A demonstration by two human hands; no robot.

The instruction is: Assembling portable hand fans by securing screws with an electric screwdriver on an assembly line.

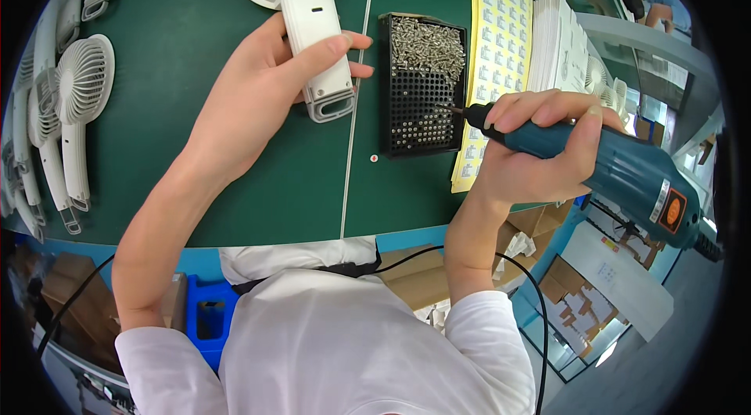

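Observation:
My left hand (pixel 274 71) is closed around the handle of a white handheld fan (pixel 311 20); its round grille points away from me and a wire loop sits at the near end. A teal electric screwdriver (pixel 626 168) lies in my right hand (pixel 547 141), fingers wrapped about its body. Its thin bit reaches left over a black screw tray (pixel 385 114). Loose silver screws (pixel 426 43) are heaped in the tray's far part, while others stand in the holes of its near part. Whether the bit touches a screw, I cannot tell.
More white fans (pixel 78 86) lie at the left edge of the green table (pixel 203 211). Right of the tray are a yellow-backed label sheet (pixel 501 32) and a stack of white papers (pixel 557 39). A blue crate (pixel 205 290) and cardboard boxes (pixel 415 278) stand below the table.

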